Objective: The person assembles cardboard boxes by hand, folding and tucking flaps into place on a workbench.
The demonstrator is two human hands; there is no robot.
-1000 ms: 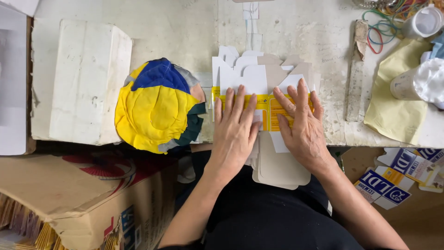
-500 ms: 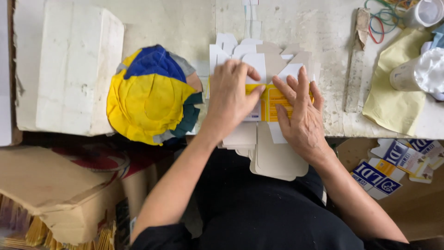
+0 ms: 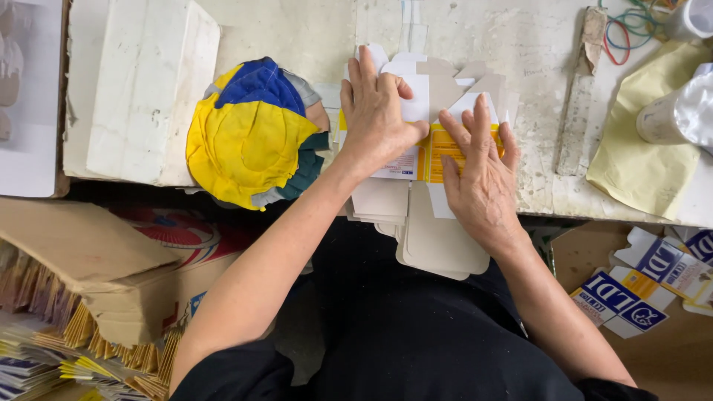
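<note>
Left hand [image 3: 379, 111] and right hand [image 3: 481, 174] both lie flat, palms down and fingers spread, pressing a stack of flat die-cut carton blanks [image 3: 416, 160] on the worn white table [image 3: 520, 44]. The blanks lie directly beneath both palms, overhanging the table's near edge. A yellow-and-blue fabric bundle [image 3: 249, 137] sits just beside the left hand

Table: a worn, stained white table [image 3: 297, 30].
Left: a white block [image 3: 141, 89], near edge.
Middle left: a yellow and blue cloth pad [image 3: 249, 134].
Middle: flat carton blanks [image 3: 438, 96], overhanging the near edge.
Right: a stained wooden stick [image 3: 583, 96], rubber bands [image 3: 627, 30], a yellow cloth [image 3: 642, 148].
</note>
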